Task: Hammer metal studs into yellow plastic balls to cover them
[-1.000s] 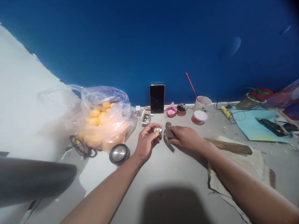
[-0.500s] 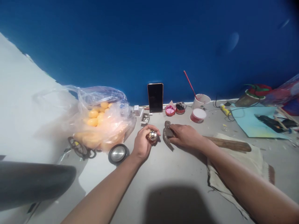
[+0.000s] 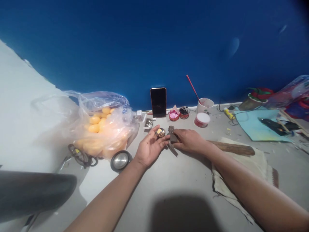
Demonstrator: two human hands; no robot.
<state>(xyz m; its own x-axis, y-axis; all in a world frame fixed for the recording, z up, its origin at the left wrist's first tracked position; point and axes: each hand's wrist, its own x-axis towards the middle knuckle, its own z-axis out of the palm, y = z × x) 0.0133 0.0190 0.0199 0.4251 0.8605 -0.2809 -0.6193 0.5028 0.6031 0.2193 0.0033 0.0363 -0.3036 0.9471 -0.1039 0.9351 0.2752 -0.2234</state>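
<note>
My left hand (image 3: 151, 145) is turned palm up and holds a small shiny gold ball (image 3: 161, 132) among its fingers. A pale yellow patch shows on the ball's surface. Close beside it, my right hand (image 3: 189, 139) grips a claw hammer (image 3: 231, 148) near its metal head, with the claw pointing toward me. The hammer's wooden handle passes behind my right forearm and rests over a beige cloth (image 3: 227, 180). Just beyond my left hand is a small open box (image 3: 148, 124) of shiny bits.
A plastic bag of yellow egg-like pieces (image 3: 96, 124) sits at left, near a round metal lid (image 3: 120, 160). Along the wall stand a phone (image 3: 158, 102), pink and black pots, a red-and-white tub (image 3: 202, 119) and a cup (image 3: 205, 105). At right lies blue paper (image 3: 256, 129).
My left hand has rolled palm up and its fingers have opened out around the ball, which has turned to show a yellow patch. My right hand keeps its grip on the hammer.
</note>
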